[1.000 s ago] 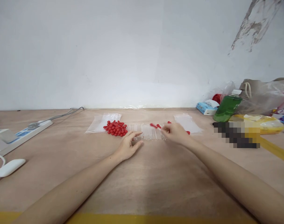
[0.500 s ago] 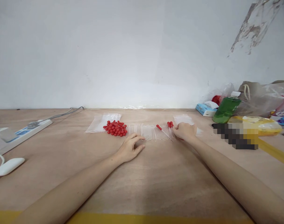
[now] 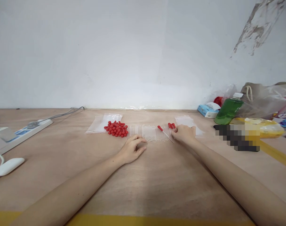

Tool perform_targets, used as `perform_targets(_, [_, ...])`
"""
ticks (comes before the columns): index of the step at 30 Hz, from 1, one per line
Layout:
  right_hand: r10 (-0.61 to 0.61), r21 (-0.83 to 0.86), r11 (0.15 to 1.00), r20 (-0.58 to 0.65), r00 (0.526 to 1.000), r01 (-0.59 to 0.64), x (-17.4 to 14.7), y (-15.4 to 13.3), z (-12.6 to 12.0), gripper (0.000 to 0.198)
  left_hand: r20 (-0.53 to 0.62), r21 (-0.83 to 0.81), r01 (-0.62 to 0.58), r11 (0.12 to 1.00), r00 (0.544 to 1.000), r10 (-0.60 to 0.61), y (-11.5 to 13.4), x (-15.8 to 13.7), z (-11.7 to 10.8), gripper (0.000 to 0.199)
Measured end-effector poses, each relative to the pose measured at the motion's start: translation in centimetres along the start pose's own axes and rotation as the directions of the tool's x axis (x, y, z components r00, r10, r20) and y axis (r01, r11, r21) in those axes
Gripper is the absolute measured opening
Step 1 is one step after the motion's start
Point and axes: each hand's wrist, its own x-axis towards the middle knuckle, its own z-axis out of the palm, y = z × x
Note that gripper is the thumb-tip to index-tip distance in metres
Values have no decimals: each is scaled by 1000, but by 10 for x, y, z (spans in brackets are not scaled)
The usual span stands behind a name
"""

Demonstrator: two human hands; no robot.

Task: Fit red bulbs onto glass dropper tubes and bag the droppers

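Beside the front left part of a row of thin clear tubes (image 3: 149, 133), my left hand (image 3: 131, 149) rests on the table. Its fingers are apart, with nothing between them. My right hand (image 3: 184, 133) is at the row's right end, fingers bent and drawn together. Its fingertips are close to two red-bulbed droppers (image 3: 171, 125); whatever they pinch is hidden. Another red-bulbed dropper (image 3: 160, 128) lies slantwise over the tubes, its stem pointing toward me and to the right. Left of the row is a heap of red rubber bulbs (image 3: 116, 129).
Clear plastic bags (image 3: 96, 124) lie behind the bulbs, and more bags (image 3: 188, 121) behind my right hand. A power strip (image 3: 39, 127) is at the left. On the right are a tissue pack (image 3: 207, 110), a green bottle (image 3: 229, 110) and a pixelated dark object (image 3: 237, 138).
My right hand has shifted slightly left and toward me, uncovering more of the bags behind it. My left hand stays in place.
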Motion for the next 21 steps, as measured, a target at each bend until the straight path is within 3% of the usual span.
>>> perform_targets(13, [-15, -51, 999, -6, 1000, 15, -6, -8, 3, 29, 17, 24, 5, 1000, 1000, -6, -2, -1, 1, 20])
perform_targets(18, [7, -45, 999, 12, 1000, -7, -7, -2, -16, 33, -94, 118, 31, 993, 995, -20, -6, -1, 3, 20])
perform_targets(21, [-75, -12, 997, 22, 997, 75, -12, -3, -25, 34, -202, 265, 116, 957, 977, -63, -14, 5, -8, 16])
